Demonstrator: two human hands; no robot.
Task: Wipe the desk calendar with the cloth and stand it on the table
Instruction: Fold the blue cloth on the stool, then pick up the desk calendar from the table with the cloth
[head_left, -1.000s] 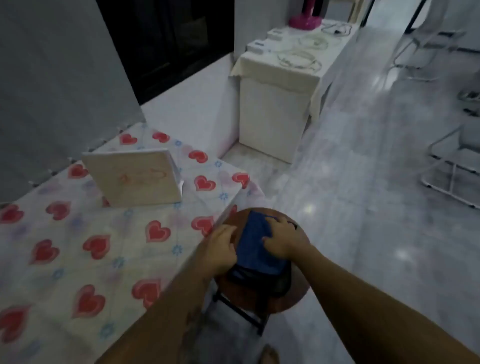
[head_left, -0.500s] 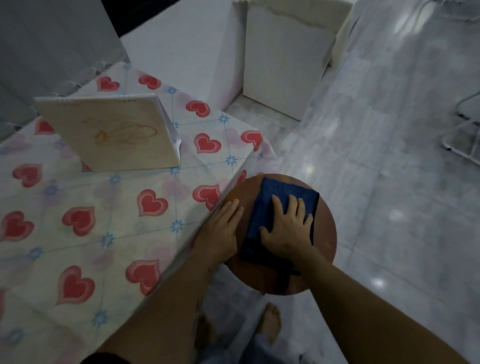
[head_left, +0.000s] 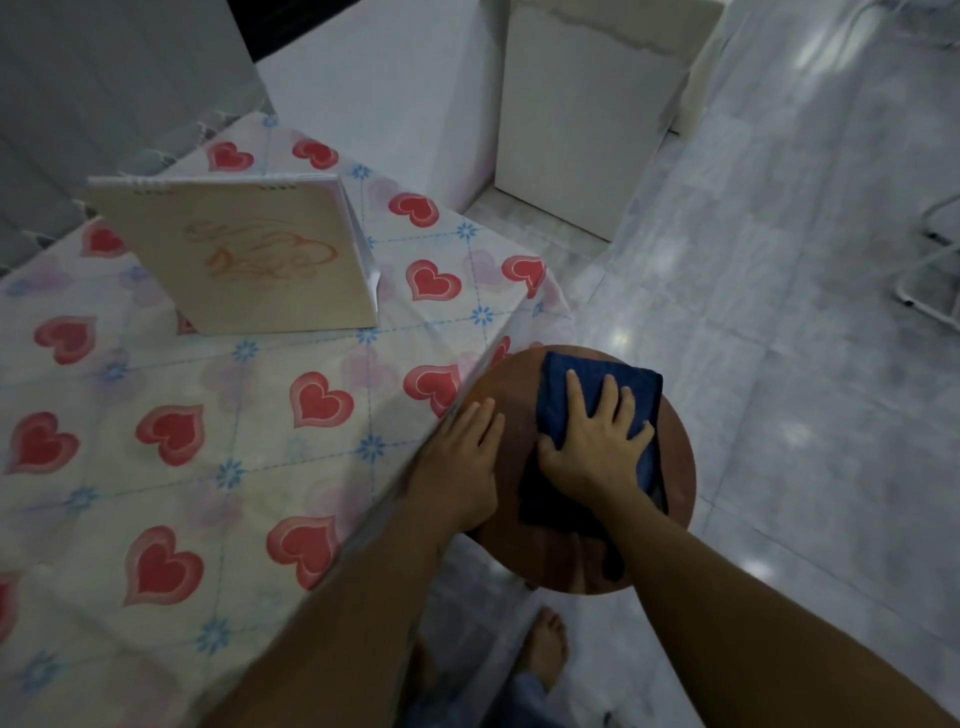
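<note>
Calendar (head_left: 244, 254) position: standing upright on the counter (head_left: 156, 467), upper left of the frame, well apart from both hands.

Changes over the last second, near to far:
- Right hand (head_left: 592, 441): previously bunching the cloth (head_left: 602, 395); now laid flat on it, fingers spread, pressing it onto the stool (head_left: 519, 545). No closed grip.
- Left hand (head_left: 462, 457): has drawn off the cloth; now flat at the stool's left rim, fingers together, holding nothing.
- Calendar: unchanged.

Assessment: standing is done and the cloth appears set aside, so the task looks finished or nearly so.

Count: one calendar, one cloth, one stool, one counter, two hands, one bare foot (head_left: 545, 649) at lower centre.
</note>
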